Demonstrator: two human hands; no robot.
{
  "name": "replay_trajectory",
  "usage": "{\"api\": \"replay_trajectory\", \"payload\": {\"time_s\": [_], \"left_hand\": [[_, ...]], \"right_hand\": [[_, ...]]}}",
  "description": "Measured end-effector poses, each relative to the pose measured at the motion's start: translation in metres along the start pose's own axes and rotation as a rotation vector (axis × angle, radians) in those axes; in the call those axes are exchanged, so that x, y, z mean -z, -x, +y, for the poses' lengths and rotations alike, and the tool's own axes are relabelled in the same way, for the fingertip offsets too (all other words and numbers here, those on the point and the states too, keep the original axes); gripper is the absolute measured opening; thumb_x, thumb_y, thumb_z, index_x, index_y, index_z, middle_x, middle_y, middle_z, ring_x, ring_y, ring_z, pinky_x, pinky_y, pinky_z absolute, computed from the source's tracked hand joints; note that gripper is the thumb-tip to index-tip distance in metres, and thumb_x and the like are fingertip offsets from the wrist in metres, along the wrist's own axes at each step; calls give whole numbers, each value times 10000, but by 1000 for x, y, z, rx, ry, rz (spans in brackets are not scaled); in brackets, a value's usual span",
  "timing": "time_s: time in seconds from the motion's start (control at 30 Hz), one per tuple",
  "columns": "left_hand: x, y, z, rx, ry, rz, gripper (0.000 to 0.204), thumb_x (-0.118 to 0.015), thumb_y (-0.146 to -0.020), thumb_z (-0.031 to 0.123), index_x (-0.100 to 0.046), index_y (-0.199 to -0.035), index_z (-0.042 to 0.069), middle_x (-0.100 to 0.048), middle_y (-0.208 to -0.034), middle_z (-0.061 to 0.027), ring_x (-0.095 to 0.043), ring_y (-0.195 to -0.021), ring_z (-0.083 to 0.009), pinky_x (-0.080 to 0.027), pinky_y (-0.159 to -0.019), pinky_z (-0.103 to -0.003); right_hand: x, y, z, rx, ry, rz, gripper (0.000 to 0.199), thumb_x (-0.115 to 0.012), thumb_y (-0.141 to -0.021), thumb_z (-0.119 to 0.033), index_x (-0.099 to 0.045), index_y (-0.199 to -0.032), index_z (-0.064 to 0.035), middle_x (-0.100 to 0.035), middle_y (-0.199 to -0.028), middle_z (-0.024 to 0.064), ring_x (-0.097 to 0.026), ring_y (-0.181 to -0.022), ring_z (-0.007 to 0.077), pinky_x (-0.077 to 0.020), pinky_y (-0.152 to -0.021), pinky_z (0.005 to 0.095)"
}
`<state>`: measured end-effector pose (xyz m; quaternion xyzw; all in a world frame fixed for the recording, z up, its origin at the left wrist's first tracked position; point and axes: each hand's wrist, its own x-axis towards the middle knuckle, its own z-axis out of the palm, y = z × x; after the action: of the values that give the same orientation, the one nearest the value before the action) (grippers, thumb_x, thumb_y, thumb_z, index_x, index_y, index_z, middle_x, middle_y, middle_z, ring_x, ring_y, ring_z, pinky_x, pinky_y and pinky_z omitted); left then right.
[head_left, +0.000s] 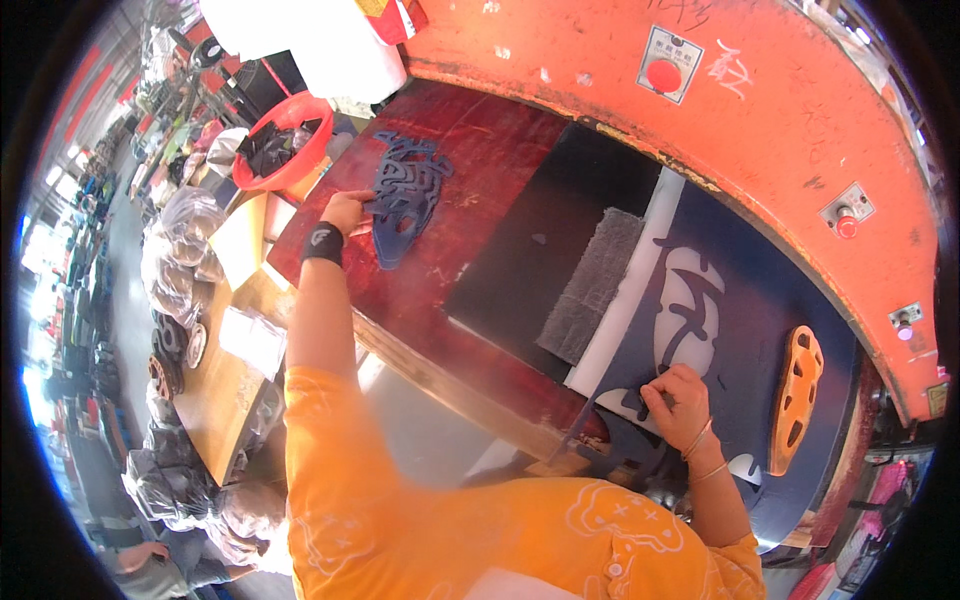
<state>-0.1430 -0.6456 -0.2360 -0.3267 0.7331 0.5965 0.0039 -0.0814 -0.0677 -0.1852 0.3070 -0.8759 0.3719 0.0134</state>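
Observation:
My left hand (347, 212) reaches out to the far left, its fingers closed at the edge of a pile of blue-grey cut-out pieces (405, 190) on the dark red board (490, 110). My right hand (682, 408) is closed in a pinch at the near edge of a dark blue sheet (740, 340). Pale shapes show through curved openings in the sheet, just beyond the right hand. Part of the sheet's cut edge hangs by the table's front. To the right of that hand lies an orange cutting die (797, 400) with several holes.
A large orange machine beam (560, 50) with buttons spans the back. On the board lie a black sheet (530, 240), a grey rough strip (595, 285) and a white bar (630, 280). Left stand a red basket (285, 180), a wooden table (215, 400) and plastic-wrapped bundles (180, 250).

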Motion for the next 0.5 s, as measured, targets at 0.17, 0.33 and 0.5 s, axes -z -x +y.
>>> {"api": "replay_trajectory", "payload": {"time_s": [0.17,0.33,0.5], "left_hand": [[11,22,15,189,-100,222,330,-459,-860,100,-600,-1155,59,-628,-1006,-118,-620,-784,-189,-547,-694,-354],[-53,-13,-13,-60,-1061,562,598,-773,-671,404,-630,-1023,-58,-654,-887,-181,-659,-808,-241,-546,-669,-375],[-70,-22,-22,95,-818,370,653,-796,-650,432,-627,-1041,-62,-662,-795,-166,-658,-676,-261,-527,-609,-346]], "right_hand": [[-3,3,2,13,-27,69,96,-687,-733,-84,-614,-692,-37,-544,-662,102,-526,-643,297,-420,-594,368],[-8,3,5,-16,-16,95,97,-683,-736,-79,-611,-684,-40,-524,-640,98,-523,-622,279,-418,-568,363],[-9,4,5,-40,-50,105,102,-681,-744,-84,-611,-682,-43,-513,-629,90,-518,-607,264,-415,-545,350]]}}
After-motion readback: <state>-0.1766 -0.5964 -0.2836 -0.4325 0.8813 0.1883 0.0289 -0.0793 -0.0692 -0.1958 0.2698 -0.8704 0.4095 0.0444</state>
